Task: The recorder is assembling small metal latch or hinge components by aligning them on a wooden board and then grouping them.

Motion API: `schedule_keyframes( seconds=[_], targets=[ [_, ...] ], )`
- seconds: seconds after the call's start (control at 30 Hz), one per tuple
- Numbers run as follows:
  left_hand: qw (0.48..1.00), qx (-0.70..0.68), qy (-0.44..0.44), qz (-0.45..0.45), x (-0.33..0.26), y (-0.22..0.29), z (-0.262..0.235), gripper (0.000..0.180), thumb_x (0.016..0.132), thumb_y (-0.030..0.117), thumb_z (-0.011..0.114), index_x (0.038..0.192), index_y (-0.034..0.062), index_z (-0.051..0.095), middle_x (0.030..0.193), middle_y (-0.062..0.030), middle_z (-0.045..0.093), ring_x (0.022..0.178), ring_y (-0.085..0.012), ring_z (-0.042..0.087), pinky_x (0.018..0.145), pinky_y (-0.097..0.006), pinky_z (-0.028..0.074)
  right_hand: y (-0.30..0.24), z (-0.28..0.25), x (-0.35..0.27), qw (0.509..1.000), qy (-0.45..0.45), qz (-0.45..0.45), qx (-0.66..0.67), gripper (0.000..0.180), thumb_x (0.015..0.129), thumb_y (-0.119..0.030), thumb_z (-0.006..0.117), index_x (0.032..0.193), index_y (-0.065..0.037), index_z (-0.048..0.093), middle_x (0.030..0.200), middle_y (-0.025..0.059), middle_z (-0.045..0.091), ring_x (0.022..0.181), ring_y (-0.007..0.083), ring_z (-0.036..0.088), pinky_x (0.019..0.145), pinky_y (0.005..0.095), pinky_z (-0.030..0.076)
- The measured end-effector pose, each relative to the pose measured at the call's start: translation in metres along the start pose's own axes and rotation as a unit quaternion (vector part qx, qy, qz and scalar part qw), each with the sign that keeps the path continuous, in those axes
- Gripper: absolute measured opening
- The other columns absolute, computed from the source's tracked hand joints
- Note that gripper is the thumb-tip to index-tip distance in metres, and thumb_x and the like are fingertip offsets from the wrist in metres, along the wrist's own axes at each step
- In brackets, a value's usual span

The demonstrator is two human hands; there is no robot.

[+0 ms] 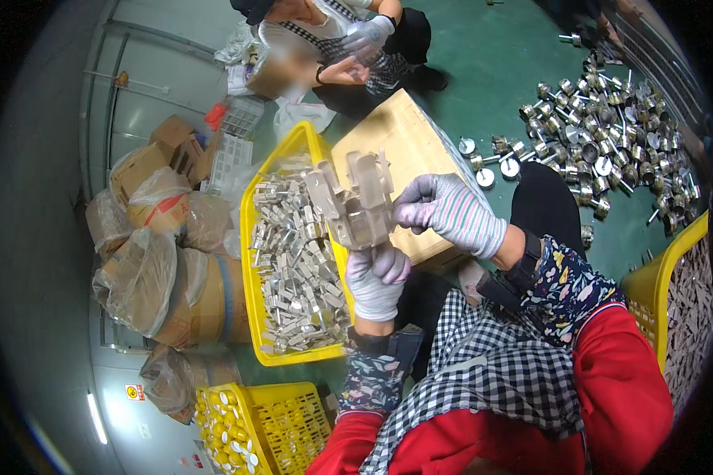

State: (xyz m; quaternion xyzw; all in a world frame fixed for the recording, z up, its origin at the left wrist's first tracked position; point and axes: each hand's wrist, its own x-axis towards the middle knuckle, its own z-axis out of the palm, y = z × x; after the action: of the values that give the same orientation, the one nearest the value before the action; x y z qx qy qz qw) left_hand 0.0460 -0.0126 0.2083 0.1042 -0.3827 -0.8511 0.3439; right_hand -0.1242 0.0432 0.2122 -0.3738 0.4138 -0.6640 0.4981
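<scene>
My left hand, in a grey knit glove, grips from below a bunch of flat stamped metal pieces held up at the middle of the view. My right hand, gloved the same, pinches the right side of that bunch. Just left of the hands stands a yellow crate filled with several more of the same grey metal pieces. Both forearms wear flowered sleeve covers over red sleeves.
A cardboard box lies behind the hands. Several round metal parts are scattered on the green floor at right. Another yellow crate sits far right, a yellow basket with small parts below. Bagged cartons pile at left. Another person sits beyond.
</scene>
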Motion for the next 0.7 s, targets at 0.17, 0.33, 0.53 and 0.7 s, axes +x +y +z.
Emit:
schedule_keyframes(
  seconds=[0.17,0.33,0.53,0.7],
  targets=[
    [0.999,0.036,-0.028,-0.005,-0.018,0.009,-0.002,0.029,0.091,0.028,0.047,0.106,0.0039,0.052,0.046,0.0052,0.023,0.036,-0.0077,0.022,0.04,-0.023,0.025,0.003,0.0,0.007,0.989,0.038,-0.023,-0.143,0.07,0.067,-0.035,0.077,0.118,0.003,0.046,0.086,0.012,0.062,0.076,0.0191,0.061,0.068,0.0293,0.05],
    [0.666,0.597,0.198,0.401,0.013,-0.006,-0.02,0.029,0.086,0.02,0.057,0.106,0.0003,0.055,0.065,-0.0046,0.056,0.055,-0.0153,0.052,0.054,-0.032,0.045,0.032,0.011,0.014,0.998,0.008,-0.039,-0.05,0.085,0.071,-0.045,0.072,0.13,0.003,0.033,0.111,0.0169,0.056,0.101,0.026,0.057,0.086,0.0353,0.046],
    [0.752,0.568,0.148,0.301,0.013,-0.023,0.008,0.028,0.087,0.018,0.056,0.11,0.0027,0.054,0.089,-0.0052,0.061,0.075,-0.0149,0.057,0.069,-0.032,0.047,0.001,0.047,0.001,0.994,0.041,-0.102,-0.022,0.064,0.074,-0.031,0.07,0.124,0.0,0.046,0.114,0.0096,0.056,0.101,0.0177,0.054,0.092,0.0301,0.04],
    [0.987,-0.113,-0.043,-0.11,0.003,-0.032,0.022,0.033,0.077,0.041,0.064,0.09,0.0133,0.053,0.047,0.0108,0.025,0.038,-0.0067,0.031,0.039,-0.023,0.03,-0.004,0.007,0.031,0.837,-0.383,-0.007,0.391,0.072,0.075,-0.03,0.069,0.134,-0.004,0.036,0.128,0.0153,0.047,0.116,0.0227,0.048,0.098,0.0339,0.04]
  ],
)
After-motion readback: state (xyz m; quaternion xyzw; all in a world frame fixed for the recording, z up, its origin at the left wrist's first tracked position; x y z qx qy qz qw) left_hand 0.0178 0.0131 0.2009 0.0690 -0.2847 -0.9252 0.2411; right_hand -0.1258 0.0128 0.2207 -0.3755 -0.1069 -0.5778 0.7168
